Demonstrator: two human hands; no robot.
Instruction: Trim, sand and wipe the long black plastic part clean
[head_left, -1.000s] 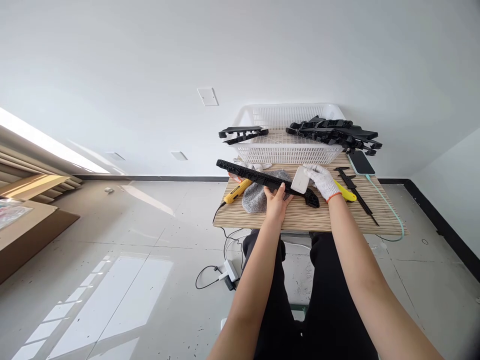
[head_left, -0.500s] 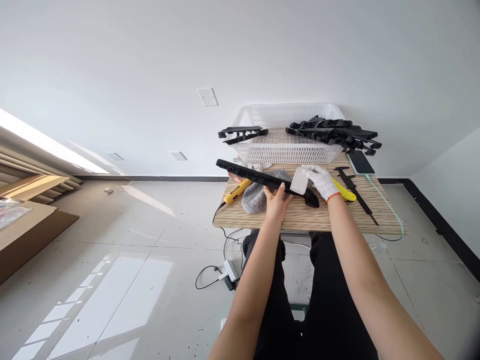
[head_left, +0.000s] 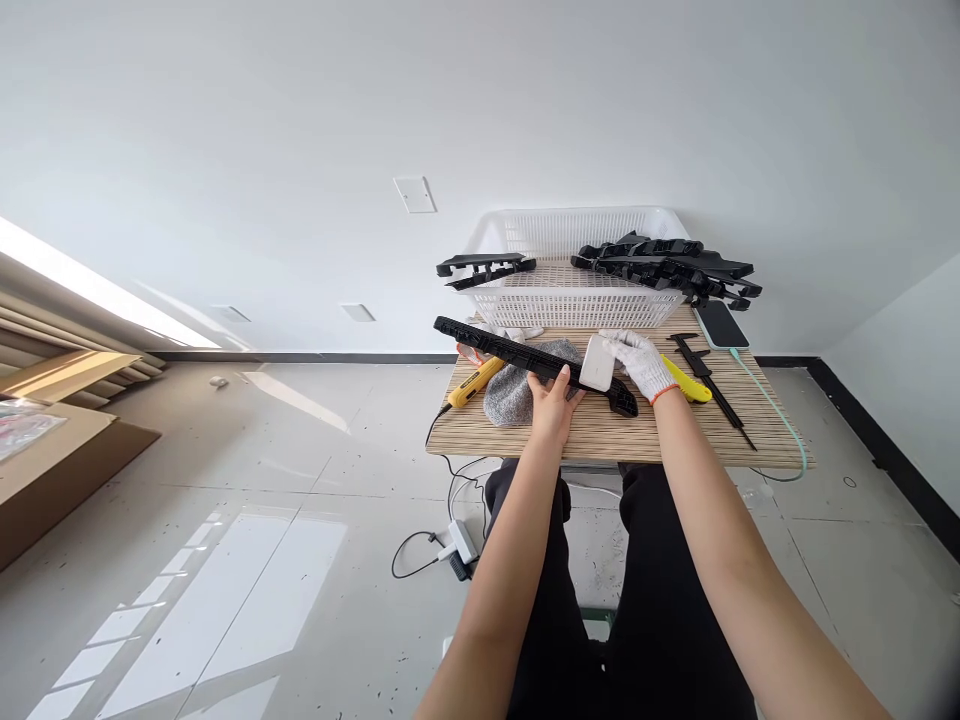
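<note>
Long black ribbed plastic strip (head_left: pixel 525 358) slants across the striped wooden table (head_left: pixel 600 435). The bare left hand (head_left: pixel 553 405) is clamped around its middle, seemingly to steady it, while the gloved right hand (head_left: pixel 641 362) grips a white rectangular block (head_left: pixel 598 362) pressed against it.

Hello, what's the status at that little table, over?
Left hand holds black strip. Gloved right hand holds white block on it. Grey cloth underneath, yellow tool beside.

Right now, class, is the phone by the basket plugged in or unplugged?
Plugged in: a pale green cable joins the near end of the phone and trails over the edge of the table.
</note>
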